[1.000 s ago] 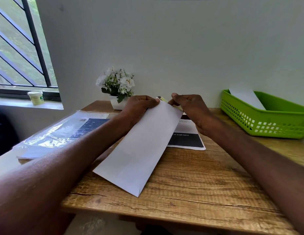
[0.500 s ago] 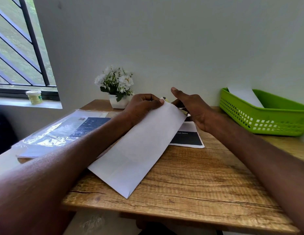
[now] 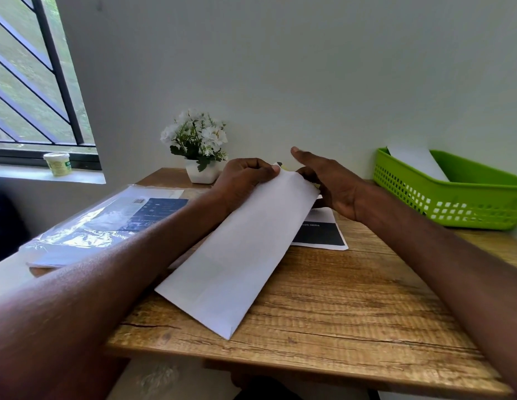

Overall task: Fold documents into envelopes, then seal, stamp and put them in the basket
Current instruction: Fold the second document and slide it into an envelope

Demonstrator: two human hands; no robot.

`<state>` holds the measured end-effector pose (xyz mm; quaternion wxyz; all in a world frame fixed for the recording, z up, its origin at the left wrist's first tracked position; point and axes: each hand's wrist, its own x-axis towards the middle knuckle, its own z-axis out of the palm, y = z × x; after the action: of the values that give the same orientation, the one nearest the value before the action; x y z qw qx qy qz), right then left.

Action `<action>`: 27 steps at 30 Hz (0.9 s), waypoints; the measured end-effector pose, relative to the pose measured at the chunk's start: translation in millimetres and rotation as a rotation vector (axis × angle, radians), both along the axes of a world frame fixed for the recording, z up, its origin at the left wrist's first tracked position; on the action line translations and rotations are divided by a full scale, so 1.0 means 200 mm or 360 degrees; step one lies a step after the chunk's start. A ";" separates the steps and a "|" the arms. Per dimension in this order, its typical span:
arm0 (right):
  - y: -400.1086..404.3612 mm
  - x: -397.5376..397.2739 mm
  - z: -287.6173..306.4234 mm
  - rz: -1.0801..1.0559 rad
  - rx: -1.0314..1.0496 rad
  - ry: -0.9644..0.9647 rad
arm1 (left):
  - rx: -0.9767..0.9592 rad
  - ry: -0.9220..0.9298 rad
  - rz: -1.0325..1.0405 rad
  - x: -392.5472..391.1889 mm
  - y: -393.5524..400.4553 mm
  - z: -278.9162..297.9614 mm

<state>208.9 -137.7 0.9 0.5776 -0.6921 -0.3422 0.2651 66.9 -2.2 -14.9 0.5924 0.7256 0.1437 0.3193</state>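
The left hand [image 3: 245, 180] pinches the far end of a long, smooth white paper envelope [image 3: 240, 255] slanting across the grainy wooden table [image 3: 352, 307]; the right hand [image 3: 329, 183] hovers beside it, fingers spread and loose; a perforated green plastic basket [image 3: 453, 203] sits right

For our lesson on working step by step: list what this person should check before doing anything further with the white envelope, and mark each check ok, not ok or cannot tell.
1. Envelope held: ok, left hand pinches its far end.
2. Right hand free: ok, fingers straight, gripping nothing.
3. Document inside envelope: cannot tell, it is opaque.
4. Flap sealed: cannot tell, hidden behind the far edge.
5. Stamp on: not ok, none on the visible face.
6. Basket has room: ok, holds only one white paper.
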 end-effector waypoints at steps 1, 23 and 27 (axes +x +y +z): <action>0.00 0.00 -0.01 0.0010 0.0046 0.0026 | -0.0033 -0.0023 0.0045 0.00 0.00 0.00; 0.02 -0.03 -0.02 -0.0027 0.0393 0.0332 | -0.0182 -0.0067 -0.0039 -0.03 0.03 -0.02; 0.04 -0.03 -0.04 -0.0045 0.0388 0.0254 | -0.0249 0.0012 -0.0079 -0.02 0.01 -0.02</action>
<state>201.9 -130.4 -8.1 0.6863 -0.5983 -0.3151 0.2677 62.2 -0.7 -19.7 0.6544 0.6816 0.1525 0.2896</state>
